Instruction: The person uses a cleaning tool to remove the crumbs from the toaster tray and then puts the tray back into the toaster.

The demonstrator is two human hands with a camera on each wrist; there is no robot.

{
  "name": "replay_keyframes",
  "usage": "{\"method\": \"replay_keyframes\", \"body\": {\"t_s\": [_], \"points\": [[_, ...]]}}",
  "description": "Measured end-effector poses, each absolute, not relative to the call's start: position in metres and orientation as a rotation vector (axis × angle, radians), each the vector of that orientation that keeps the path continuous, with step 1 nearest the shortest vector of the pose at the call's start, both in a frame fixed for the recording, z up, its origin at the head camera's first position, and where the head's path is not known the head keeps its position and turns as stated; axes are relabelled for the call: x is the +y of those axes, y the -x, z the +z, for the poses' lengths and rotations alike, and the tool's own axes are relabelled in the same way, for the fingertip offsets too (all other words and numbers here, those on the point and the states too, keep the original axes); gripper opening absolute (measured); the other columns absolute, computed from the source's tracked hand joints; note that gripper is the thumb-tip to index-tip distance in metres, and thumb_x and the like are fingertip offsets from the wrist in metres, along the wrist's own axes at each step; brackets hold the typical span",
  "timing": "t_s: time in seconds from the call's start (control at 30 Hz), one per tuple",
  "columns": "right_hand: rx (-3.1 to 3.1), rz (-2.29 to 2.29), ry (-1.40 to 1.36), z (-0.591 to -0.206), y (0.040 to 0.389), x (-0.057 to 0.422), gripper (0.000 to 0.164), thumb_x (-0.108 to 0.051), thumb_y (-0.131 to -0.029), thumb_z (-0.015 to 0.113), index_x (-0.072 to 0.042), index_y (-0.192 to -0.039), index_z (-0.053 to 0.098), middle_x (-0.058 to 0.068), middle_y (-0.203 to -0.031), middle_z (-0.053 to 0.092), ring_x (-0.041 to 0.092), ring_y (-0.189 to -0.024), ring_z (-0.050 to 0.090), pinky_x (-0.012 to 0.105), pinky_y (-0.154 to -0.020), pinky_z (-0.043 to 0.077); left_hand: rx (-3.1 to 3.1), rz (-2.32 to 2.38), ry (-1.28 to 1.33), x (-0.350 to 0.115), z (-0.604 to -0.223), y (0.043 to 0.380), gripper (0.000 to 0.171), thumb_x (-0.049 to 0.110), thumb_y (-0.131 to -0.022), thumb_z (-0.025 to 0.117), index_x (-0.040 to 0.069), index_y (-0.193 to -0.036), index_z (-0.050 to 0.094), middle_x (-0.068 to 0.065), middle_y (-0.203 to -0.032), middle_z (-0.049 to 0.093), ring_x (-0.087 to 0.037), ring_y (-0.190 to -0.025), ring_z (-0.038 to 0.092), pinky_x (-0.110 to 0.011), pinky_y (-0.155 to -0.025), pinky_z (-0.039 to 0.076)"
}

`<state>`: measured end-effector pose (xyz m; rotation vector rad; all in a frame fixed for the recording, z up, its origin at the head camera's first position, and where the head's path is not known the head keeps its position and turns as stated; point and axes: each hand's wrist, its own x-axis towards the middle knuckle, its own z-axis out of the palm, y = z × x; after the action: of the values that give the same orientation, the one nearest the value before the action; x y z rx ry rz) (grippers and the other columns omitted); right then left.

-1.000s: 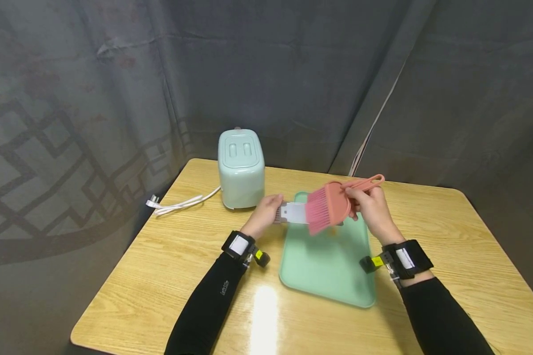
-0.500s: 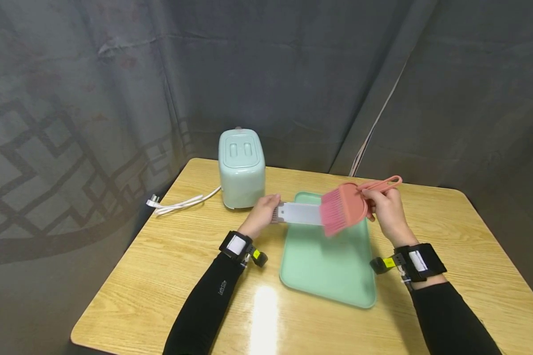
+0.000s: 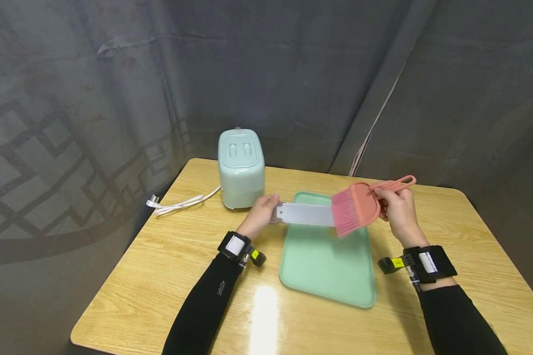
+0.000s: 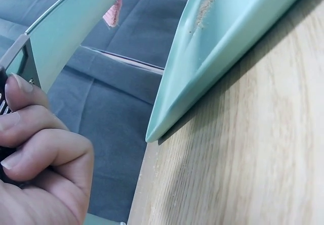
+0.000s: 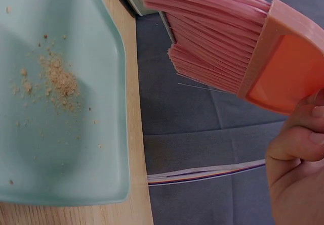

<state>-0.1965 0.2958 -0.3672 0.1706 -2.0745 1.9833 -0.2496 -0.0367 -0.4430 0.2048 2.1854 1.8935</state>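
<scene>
Flat silvery plate [image 3: 308,215], coral pink-bristled brush [image 3: 359,207] above pale-green rectangular tray [image 3: 328,268]
Your left grip [image 3: 263,212] holds the plate, right grip [image 3: 397,212] the brush; hard flicks could scatter tan crumbs [image 5: 61,78] onto the wooden tabletop [image 3: 160,291].

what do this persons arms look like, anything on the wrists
The left sleeve is black with small pale lettering; the right sleeve is black, no lettering visible. The left wrist strap and right wrist strap are black with white patches, each bearing a small dark camera with a yellow label. No gloves are worn.
</scene>
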Motion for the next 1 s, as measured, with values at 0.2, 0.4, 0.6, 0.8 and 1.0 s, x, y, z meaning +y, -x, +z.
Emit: {"method": "replay_keyframes", "body": {"t_s": [0.2,0.4,0.6,0.8,1.0], "points": [[-1.987,2.048,-0.172,-0.366,0.195,0.296,0.028,-0.005,-0.105,0.048,-0.009,-0.094,0.073,-0.004,-0.060,0.065,0.005,-0.038,0.045,0.035,-0.038,0.017,2.231,1.856,-0.212,-0.038,-0.443,0.249,0.046,0.040,-0.112,0.039,0.002,-0.119,0.065,-0.009,-0.100,0.068,-0.018,-0.090,0.063,-0.029,-0.082,0.053],[-1.856,2.154,-0.278,-0.363,0.195,0.292,0.021,-0.005,-0.106,0.050,0.002,-0.101,0.069,0.001,-0.065,0.067,0.008,-0.041,0.049,0.035,-0.040,0.018,2.257,1.850,-0.213,-0.038,-0.443,0.249,0.046,0.039,-0.112,0.039,0.002,-0.119,0.066,-0.009,-0.100,0.068,-0.019,-0.092,0.062,-0.030,-0.084,0.051],[-1.943,2.131,-0.441,-0.358,0.196,0.276,0.018,-0.009,-0.107,0.055,0.007,-0.110,0.063,0.002,-0.076,0.069,0.010,-0.050,0.054,0.023,-0.041,0.039,2.226,1.866,-0.221,-0.034,-0.442,0.249,0.045,0.037,-0.113,0.040,0.000,-0.119,0.065,-0.009,-0.099,0.068,-0.018,-0.088,0.063,-0.029,-0.081,0.053],[-2.147,1.997,-0.596,-0.352,0.199,0.251,0.026,-0.011,-0.107,0.056,0.013,-0.117,0.060,0.002,-0.077,0.069,0.011,-0.054,0.055,0.024,-0.046,0.045,2.215,1.883,-0.217,-0.028,-0.443,0.249,0.045,0.037,-0.113,0.040,0.000,-0.115,0.066,-0.006,-0.094,0.067,-0.016,-0.085,0.062,-0.027,-0.078,0.051],[-2.244,1.929,-0.678,-0.352,0.205,0.225,0.025,-0.009,-0.106,0.058,0.012,-0.118,0.059,-0.003,-0.073,0.067,0.012,-0.053,0.056,0.025,-0.048,0.048,2.228,1.861,-0.244,-0.022,-0.442,0.249,0.045,0.037,-0.113,0.038,0.002,-0.112,0.067,-0.004,-0.088,0.066,-0.015,-0.079,0.061,-0.027,-0.076,0.051]]}}
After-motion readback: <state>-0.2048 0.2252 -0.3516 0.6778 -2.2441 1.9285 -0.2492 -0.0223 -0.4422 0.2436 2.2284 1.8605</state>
